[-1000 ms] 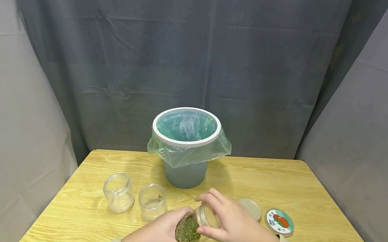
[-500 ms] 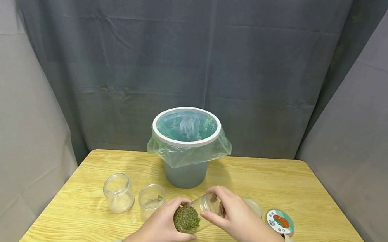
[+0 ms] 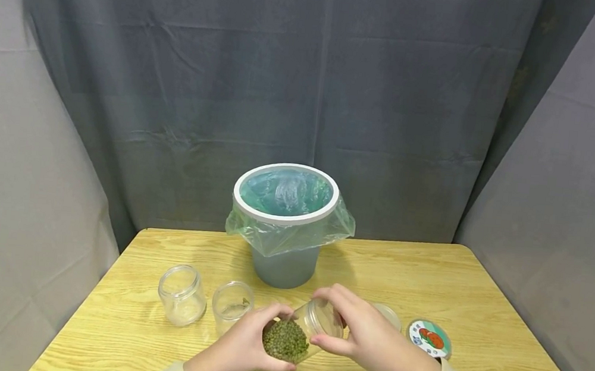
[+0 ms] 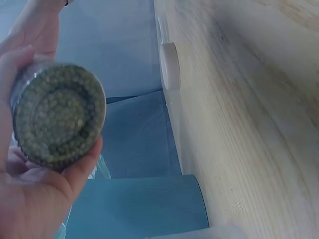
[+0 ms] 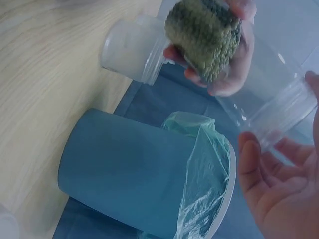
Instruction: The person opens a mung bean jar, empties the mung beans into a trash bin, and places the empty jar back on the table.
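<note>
A clear jar (image 3: 324,319) lies tilted between my two hands over the front of the table, its ridged end pointing right. Small green beans (image 3: 285,339), which look like mung beans, are gathered at its left end. My left hand (image 3: 239,344) grips that bean-filled base, thumb and fingers spread round it. At the other end, my right hand (image 3: 369,336) holds the ridged rim between thumb and fingers; in the right wrist view this end (image 5: 284,109) is see-through. The left wrist view looks onto the round base (image 4: 60,114), with beans packed behind it.
Two clear jars without lids, one at the left (image 3: 181,297) and one nearer my left hand (image 3: 232,307), stand upright. A grey bin (image 3: 282,271) with a green bag (image 3: 292,242) is behind them. A pale lid (image 3: 388,317) and a tomato-print lid (image 3: 429,338) lie right.
The jar has tipped further onto its side, showing more of its bean-filled base. My left hand has shifted slightly left and up, and my right hand slightly right.
</note>
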Demonstrator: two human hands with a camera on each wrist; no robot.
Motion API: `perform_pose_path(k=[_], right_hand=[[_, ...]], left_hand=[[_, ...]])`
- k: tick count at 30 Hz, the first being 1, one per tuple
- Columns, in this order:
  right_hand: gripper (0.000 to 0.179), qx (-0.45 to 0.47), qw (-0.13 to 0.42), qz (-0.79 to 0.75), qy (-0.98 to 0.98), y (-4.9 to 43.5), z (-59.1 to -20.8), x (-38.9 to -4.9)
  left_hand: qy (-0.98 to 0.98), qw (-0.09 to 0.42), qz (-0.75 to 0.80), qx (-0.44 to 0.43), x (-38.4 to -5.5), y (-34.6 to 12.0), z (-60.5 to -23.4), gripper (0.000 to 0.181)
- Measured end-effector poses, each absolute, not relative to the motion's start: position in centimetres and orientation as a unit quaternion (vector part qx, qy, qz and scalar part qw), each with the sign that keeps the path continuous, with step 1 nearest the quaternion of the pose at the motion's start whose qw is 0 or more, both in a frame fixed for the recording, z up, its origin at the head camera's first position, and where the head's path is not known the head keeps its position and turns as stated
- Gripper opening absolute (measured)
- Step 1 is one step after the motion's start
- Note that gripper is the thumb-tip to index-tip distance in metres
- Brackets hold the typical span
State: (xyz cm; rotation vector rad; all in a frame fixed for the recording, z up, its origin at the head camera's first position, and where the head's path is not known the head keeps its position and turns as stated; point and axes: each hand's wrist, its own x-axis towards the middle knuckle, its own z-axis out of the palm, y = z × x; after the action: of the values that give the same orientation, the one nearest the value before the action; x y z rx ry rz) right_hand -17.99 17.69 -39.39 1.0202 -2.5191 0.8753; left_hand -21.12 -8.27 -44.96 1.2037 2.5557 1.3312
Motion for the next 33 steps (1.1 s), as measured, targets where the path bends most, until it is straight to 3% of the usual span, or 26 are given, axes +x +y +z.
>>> perform_pose_path(k=[9,16,20,24,33], right_hand=[[0.051,0.404,0.132,0.259,-0.867,18.3,-38.7,-18.0],[0.052,0.462,0.132,0.261,-0.837,19.0,-38.1,-18.1],[0.063,0.449,0.119,0.271,-0.843,19.2,-37.9,-18.1],[0.073,0.373,0.100,0.299,-0.872,19.0,-37.8,-18.0],[0.057,0.209,0.072,0.336,-0.915,17.9,-37.6,-17.8]], left_hand=[[0.801,0.083,0.450,0.387,-21.4,-8.7,-44.4,0.066],[0.806,0.086,0.437,0.391,-21.7,-9.0,-44.4,0.066],[0.829,0.046,0.407,0.381,-21.6,-8.8,-44.3,0.068],[0.854,-0.015,0.370,0.366,-21.4,-8.5,-44.4,0.070],[0.879,-0.126,0.320,0.329,-21.1,-7.9,-44.7,0.078]])
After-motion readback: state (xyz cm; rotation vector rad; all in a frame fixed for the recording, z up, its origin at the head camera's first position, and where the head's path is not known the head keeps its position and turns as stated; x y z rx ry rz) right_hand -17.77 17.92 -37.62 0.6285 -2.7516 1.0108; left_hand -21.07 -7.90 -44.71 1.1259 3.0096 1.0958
